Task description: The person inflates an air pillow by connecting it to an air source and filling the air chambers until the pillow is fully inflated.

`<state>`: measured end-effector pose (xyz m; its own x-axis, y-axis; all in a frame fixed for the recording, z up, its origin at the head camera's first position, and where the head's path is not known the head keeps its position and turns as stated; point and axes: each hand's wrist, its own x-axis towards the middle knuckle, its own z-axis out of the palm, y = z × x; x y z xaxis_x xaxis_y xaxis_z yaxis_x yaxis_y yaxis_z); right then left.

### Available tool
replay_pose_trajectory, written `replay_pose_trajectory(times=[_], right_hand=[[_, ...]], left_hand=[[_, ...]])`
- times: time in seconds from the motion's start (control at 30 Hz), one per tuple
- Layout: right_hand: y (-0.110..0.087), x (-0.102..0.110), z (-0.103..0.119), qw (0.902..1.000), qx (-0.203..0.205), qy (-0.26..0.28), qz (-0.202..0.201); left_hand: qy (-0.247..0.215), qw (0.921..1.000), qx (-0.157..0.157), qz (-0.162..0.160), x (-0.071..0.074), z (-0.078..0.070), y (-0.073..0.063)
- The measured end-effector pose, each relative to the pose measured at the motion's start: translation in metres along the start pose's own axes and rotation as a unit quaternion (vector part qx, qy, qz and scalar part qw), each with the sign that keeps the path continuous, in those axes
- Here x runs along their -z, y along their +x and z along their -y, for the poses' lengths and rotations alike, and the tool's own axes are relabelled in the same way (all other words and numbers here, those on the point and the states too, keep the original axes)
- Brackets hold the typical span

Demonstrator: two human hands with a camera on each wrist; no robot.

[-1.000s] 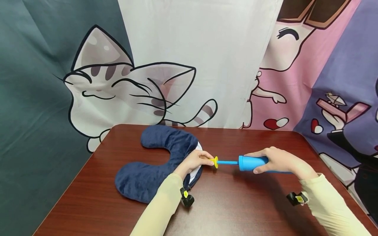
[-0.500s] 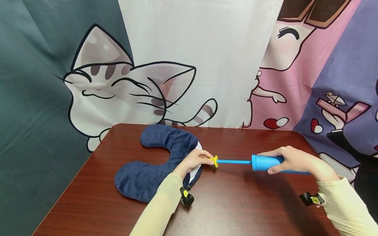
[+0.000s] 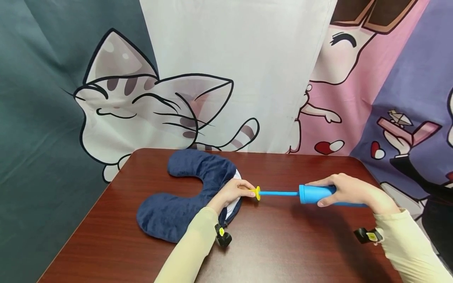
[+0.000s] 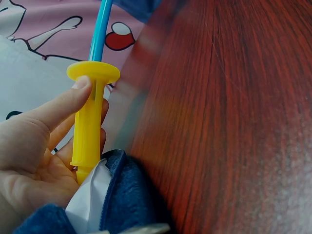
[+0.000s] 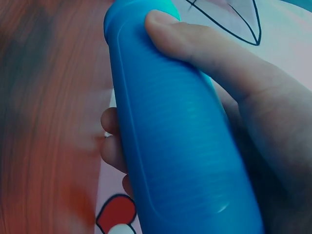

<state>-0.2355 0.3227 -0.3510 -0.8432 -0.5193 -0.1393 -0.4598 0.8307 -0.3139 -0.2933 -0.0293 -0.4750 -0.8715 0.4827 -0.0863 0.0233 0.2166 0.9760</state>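
Observation:
My right hand (image 3: 348, 192) grips the blue barrel (image 5: 170, 122) of a hand air pump, thumb along one side and fingers curled round the other. A thin blue rod (image 3: 278, 193) runs out of the barrel leftward to a flanged yellow nozzle piece (image 4: 88, 126). That piece is pinched by my left hand (image 3: 234, 192), thumb tip just under the flange. Its lower end meets the white inner lining (image 4: 90, 195) showing at the unzipped edge of a navy U-shaped neck pillow (image 3: 191, 196). The tip is hidden there. The barrel is held over the table, casting a shadow.
The pillow lies on the left half of a dark red wooden table (image 3: 276, 243). Behind the table hangs a cloth backdrop (image 3: 247, 47) with cartoon animals. Each wrist carries a small black camera (image 3: 223, 236).
The right hand has moved right with the barrel, so more of the blue rod shows than a second ago. The left hand, nozzle and pillow stay almost where they were.

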Motion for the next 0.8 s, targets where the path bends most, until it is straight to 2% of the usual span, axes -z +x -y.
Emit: replay_pose_trajectory(times=[0.6,0.8], right_hand=[[0.061,-0.024,0.034,0.9990,0.036,-0.009,0.024],[0.080,-0.032,0.046,0.9987,0.036,-0.009,0.033]], left_hand=[[-0.009,0.9999,0.005,-0.001,0.001,0.001,-0.001],[-0.015,0.9999,-0.004,-0.001,0.002,0.001,-0.001]])
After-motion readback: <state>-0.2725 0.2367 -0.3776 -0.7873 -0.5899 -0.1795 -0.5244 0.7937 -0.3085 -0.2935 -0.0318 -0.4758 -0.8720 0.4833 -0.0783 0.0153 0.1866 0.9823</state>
